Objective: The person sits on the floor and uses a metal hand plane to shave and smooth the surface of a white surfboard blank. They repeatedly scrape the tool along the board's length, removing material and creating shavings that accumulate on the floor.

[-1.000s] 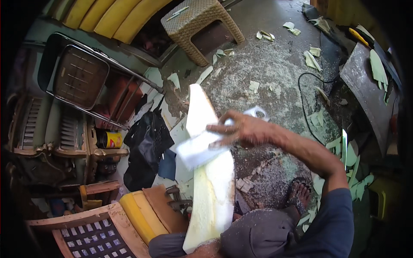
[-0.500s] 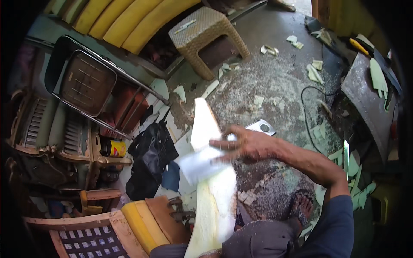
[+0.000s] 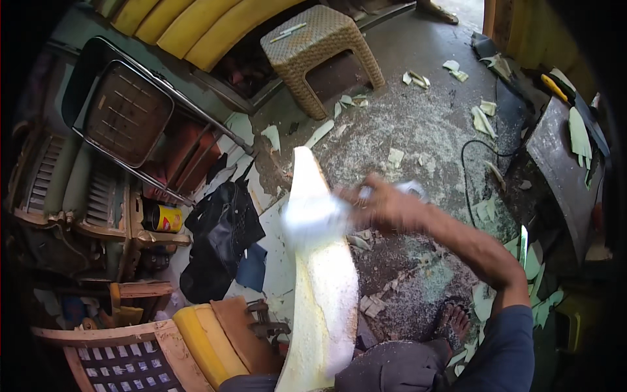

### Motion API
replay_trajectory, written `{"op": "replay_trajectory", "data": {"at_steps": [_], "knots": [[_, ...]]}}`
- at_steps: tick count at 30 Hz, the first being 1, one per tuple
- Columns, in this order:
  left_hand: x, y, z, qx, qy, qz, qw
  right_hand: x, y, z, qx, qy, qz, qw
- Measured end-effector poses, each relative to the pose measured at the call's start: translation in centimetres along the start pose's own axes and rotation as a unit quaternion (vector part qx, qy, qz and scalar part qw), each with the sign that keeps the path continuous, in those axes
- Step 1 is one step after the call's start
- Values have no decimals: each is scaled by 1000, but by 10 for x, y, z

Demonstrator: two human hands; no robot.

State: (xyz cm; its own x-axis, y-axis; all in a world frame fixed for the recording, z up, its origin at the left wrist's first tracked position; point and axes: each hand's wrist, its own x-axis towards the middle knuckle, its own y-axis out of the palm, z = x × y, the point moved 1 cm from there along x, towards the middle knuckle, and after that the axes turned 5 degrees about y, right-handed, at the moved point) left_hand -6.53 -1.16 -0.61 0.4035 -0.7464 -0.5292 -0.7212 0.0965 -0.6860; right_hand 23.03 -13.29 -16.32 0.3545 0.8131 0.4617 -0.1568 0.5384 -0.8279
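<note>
Foam (image 3: 324, 307) edge overlooks broad floor (image 3: 369, 140), right hand (image 3: 390, 206) gripping pale block (image 3: 315, 219).

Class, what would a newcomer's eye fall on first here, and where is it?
Probably the long pale curved piece, bright just below the middle. Over its upper part, the right hand holds a blurred whitish block. Next, perhaps, the beige stool at the top and pale crumbs across the floor.

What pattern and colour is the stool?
Tan-brown, woven basket-like pattern on the stool; best in the head view.
</note>
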Motion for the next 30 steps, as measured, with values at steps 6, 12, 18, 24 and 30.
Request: {"op": "replay_trajectory", "data": {"at_steps": [6, 12, 18, 24, 30], "knots": [[2, 0, 2, 3, 27, 4, 1000, -23, 19, -78, -90, 67, 16, 994], [5, -1, 5, 5, 24, -1, 1000, -22, 19, -62, 46, 71, 3, 996], [0, 1, 7, -7, 10, -2, 1000, -5, 17, -25, 72, -17, -8, 997], [1, 2, 4, -12, 4, 0, 1000, 1, 13, -14, 40, 17, -44, 998], [10, -1, 3, -7, 20, 4, 1000, -57, 12, -79, -14, 317, 149, 936]]}}
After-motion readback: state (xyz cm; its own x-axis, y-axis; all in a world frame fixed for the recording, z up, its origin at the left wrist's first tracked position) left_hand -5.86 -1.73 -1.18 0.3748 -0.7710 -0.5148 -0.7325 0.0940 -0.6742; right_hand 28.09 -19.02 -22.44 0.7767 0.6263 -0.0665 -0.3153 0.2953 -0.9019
